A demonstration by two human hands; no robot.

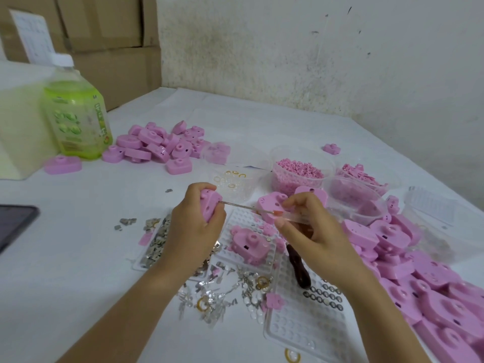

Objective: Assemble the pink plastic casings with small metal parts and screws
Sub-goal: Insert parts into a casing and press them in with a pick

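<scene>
My left hand (195, 221) grips a pink casing (209, 205) held on edge above the table. My right hand (311, 229) holds a screwdriver (264, 211) with a clear handle, its thin metal shaft reaching left to the casing's side. Another pink casing (248, 243) lies on a white dimpled tray (267, 260) between my hands. Small metal parts (157, 239) fill a clear tray under my left wrist. More metal parts, brass rings and clear bits (222, 297) lie scattered near the front.
A heap of pink casings (157, 144) lies at the back left beside a green bottle (76, 119). A larger heap of casings (432, 284) fills the right. Clear tubs (298, 171) hold pink pieces. A dark tool handle (298, 269), a second tray (309, 326) and a phone (13, 224) also lie here.
</scene>
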